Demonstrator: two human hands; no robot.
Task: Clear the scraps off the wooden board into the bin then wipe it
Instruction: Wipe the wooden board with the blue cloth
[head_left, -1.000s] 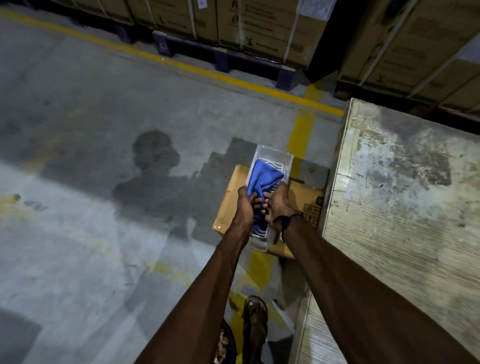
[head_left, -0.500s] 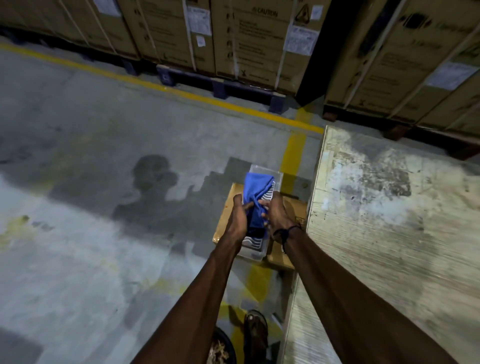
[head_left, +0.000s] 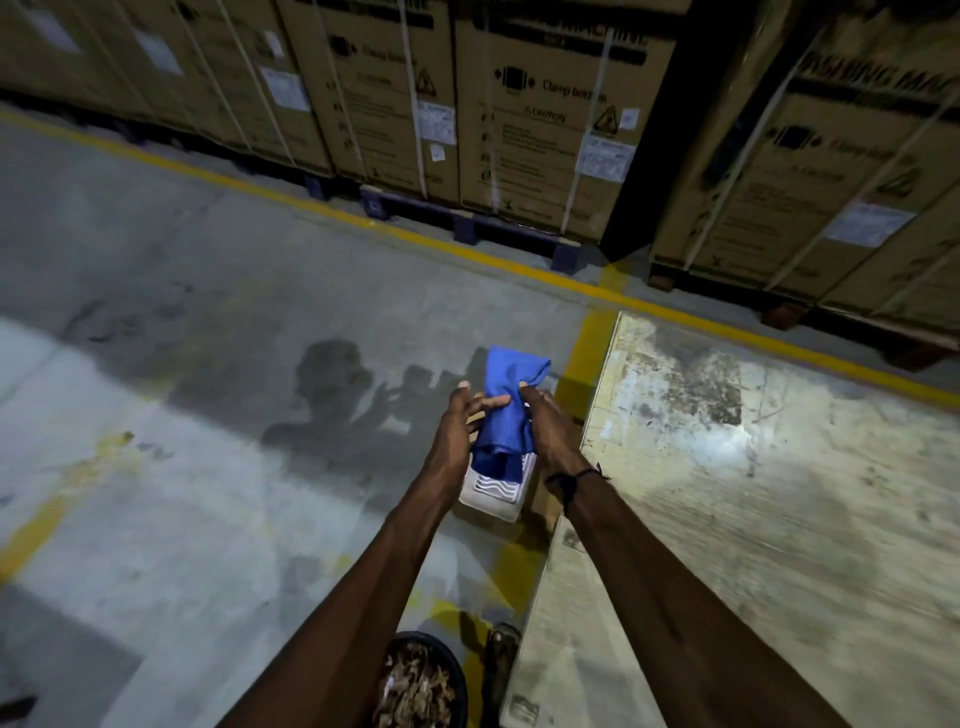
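Hands together at our twelve o'clock: left hand (head_left: 456, 427) and right hand (head_left: 546, 431) both grip blue cloth (head_left: 510, 410) above clear container (head_left: 497, 493). Wooden board (head_left: 779, 493) at three o'clock, bin (head_left: 422, 680) of scraps at six.

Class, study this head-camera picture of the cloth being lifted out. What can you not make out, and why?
- Clear container, head view: far end hidden by the blue cloth and both hands.
- Bin: cut off by the bottom edge and the left forearm.
- Wooden board: near end cut off by the frame edge; motion blur hides any small scraps.

Soft matt blue cloth (head_left: 506, 410), clear glossy plastic container (head_left: 496, 496), worn rough wooden board (head_left: 779, 493), cardboard boxes (head_left: 545, 130)
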